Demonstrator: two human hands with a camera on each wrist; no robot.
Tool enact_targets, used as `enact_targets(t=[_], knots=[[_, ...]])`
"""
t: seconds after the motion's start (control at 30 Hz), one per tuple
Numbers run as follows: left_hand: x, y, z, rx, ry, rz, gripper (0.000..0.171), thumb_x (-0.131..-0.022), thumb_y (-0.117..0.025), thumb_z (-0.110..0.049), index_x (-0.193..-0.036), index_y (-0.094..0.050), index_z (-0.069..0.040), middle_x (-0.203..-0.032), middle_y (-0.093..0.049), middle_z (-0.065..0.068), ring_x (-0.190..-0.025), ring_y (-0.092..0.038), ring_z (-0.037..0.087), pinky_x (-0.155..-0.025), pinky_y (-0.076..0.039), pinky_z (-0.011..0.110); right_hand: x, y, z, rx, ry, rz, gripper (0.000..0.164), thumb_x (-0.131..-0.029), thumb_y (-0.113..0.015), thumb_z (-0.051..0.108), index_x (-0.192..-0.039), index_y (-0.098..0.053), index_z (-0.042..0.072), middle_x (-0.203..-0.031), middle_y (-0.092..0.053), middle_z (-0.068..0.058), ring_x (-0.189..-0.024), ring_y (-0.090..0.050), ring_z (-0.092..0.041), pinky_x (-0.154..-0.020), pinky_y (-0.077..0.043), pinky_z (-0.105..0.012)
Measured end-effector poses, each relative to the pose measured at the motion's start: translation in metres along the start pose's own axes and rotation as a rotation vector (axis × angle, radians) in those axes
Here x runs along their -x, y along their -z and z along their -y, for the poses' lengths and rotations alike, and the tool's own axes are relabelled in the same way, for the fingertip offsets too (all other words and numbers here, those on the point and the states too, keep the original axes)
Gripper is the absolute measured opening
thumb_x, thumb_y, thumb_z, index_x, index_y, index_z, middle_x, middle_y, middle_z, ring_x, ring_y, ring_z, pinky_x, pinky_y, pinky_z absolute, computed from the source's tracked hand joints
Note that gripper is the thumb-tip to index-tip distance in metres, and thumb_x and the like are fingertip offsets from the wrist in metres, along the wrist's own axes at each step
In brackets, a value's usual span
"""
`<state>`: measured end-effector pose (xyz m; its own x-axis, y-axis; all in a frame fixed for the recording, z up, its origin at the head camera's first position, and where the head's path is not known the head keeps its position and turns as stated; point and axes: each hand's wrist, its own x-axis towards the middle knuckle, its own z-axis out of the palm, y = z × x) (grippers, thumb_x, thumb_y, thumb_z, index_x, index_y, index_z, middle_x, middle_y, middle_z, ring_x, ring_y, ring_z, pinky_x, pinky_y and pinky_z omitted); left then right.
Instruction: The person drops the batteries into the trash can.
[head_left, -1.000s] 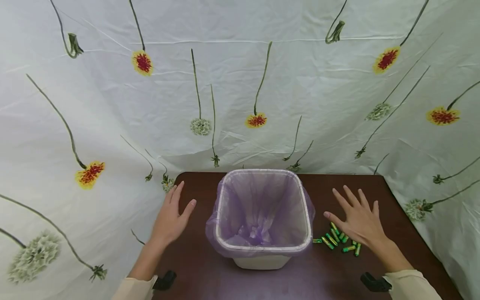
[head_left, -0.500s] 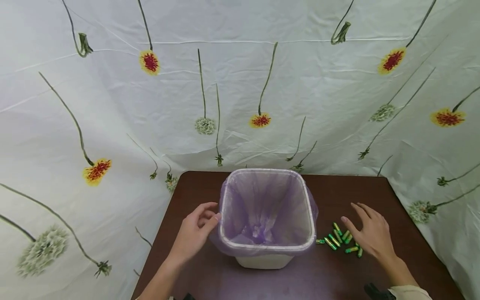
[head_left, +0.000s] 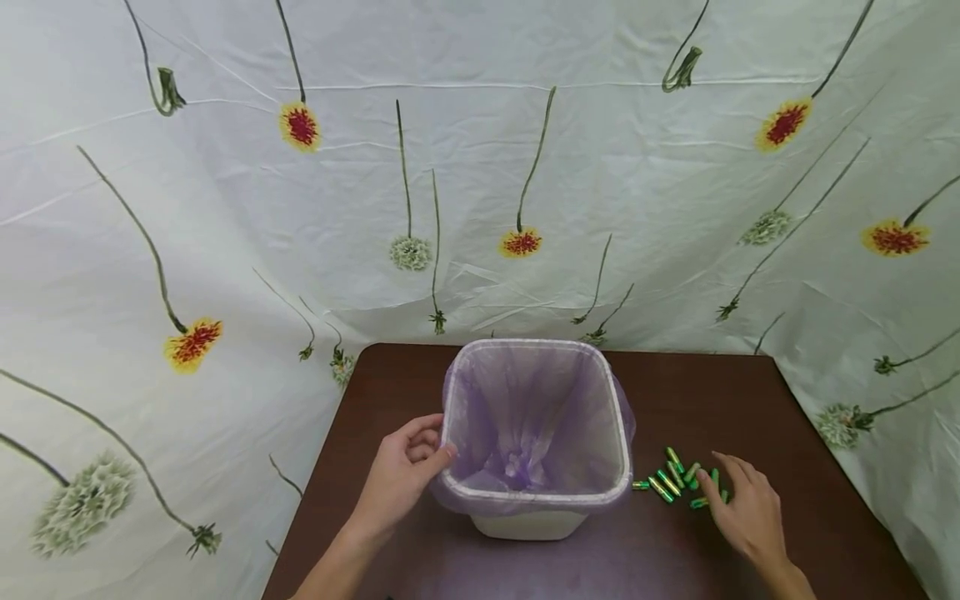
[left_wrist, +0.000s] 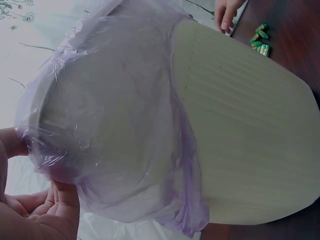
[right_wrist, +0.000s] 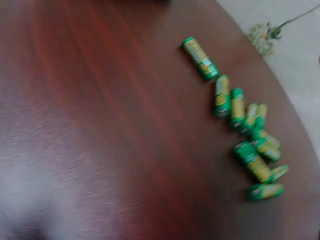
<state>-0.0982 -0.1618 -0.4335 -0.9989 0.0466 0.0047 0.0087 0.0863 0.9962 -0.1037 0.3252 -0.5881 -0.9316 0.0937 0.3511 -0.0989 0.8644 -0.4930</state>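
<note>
Green-and-yellow batteries (head_left: pixel 661 490) lie loose on the counter (head_left: pixel 705 392), right of the bin (head_left: pixel 528 527). The right hand (head_left: pixel 747 504) has come down among them, its thumb and fingers bent and apart; whether a fingertip touches a battery is hard to tell. The left hand (head_left: pixel 397 473), just beside the rim half a second ago, now pinches it through the purple liner (head_left: pixel 562 417), thumb lapped inside. So the bin seems steadied and the batteries within reach, none visible in the liner. The left wrist view shows the bin's ribbed side and the overhanging liner, which the head view hides; the right wrist view shows more of the batteries, but no fingers.
</note>
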Motion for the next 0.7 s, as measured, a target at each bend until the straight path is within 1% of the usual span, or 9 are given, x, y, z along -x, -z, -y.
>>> enact_targets(t=[0.17, 0.27, 0.37, 0.5, 0.6, 0.7], knots=[[0.002, -0.001, 0.001, 0.061, 0.008, 0.002, 0.049, -0.089, -0.077, 0.002, -0.134, -0.059, 0.010, -0.095, -0.063, 0.013, -0.080, -0.065, 0.016, -0.070, -0.053, 0.023, 0.020, -0.015, -0.007, -0.022, -0.026, -0.007, 0.036, -0.099, -0.069, 0.021, -0.124, -0.067, -0.005, -0.122, -0.062, -0.030, -0.104, -0.057, -0.051, -0.081, -0.042, -0.070], [0.002, -0.001, 0.002, 0.077, 0.015, 0.000, 0.050, -0.089, -0.077, 0.002, -0.135, -0.058, 0.011, -0.095, -0.063, 0.013, -0.081, -0.065, 0.016, -0.071, -0.053, 0.023, 0.032, -0.025, -0.015, -0.028, -0.046, 0.007, 0.034, -0.097, -0.071, 0.017, -0.122, -0.067, -0.006, -0.122, -0.062, -0.030, -0.104, -0.057, -0.052, -0.080, -0.042, -0.071], [0.002, -0.002, 0.002, 0.081, 0.021, -0.001, 0.051, -0.089, -0.077, 0.002, -0.135, -0.058, 0.011, -0.096, -0.064, 0.013, -0.082, -0.066, 0.017, -0.071, -0.053, 0.023, 0.042, -0.034, -0.022, -0.025, -0.056, 0.012, 0.032, -0.094, -0.075, 0.013, -0.120, -0.069, -0.004, -0.120, -0.062, -0.030, -0.102, -0.057, -0.051, -0.077, -0.043, -0.069], [0.002, -0.002, 0.002, 0.078, 0.018, -0.001, 0.051, -0.089, -0.076, 0.003, -0.135, -0.058, 0.011, -0.096, -0.064, 0.013, -0.082, -0.065, 0.017, -0.071, -0.052, 0.023, 0.046, -0.042, -0.027, 0.000, -0.017, -0.026, 0.030, -0.085, -0.081, 0.007, -0.112, -0.073, -0.002, -0.116, -0.064, -0.027, -0.097, -0.058, -0.050, -0.073, -0.044, -0.067], [0.001, -0.002, 0.002, 0.072, 0.010, 0.000, 0.050, -0.089, -0.076, 0.002, -0.135, -0.058, 0.011, -0.095, -0.064, 0.013, -0.082, -0.065, 0.017, -0.071, -0.052, 0.023, 0.046, -0.044, -0.029, 0.026, 0.029, -0.052, 0.027, -0.081, -0.083, 0.004, -0.107, -0.075, 0.001, -0.114, -0.066, -0.023, -0.099, -0.057, -0.048, -0.074, -0.043, -0.069], [0.002, -0.003, 0.002, 0.073, 0.007, 0.000, 0.049, -0.090, -0.076, 0.003, -0.135, -0.058, 0.011, -0.095, -0.063, 0.013, -0.082, -0.064, 0.017, -0.071, -0.052, 0.023, 0.046, -0.044, -0.032, 0.044, 0.069, -0.053, 0.027, -0.078, -0.083, 0.000, -0.104, -0.077, 0.004, -0.113, -0.067, -0.019, -0.100, -0.056, -0.045, -0.077, -0.039, -0.070]])
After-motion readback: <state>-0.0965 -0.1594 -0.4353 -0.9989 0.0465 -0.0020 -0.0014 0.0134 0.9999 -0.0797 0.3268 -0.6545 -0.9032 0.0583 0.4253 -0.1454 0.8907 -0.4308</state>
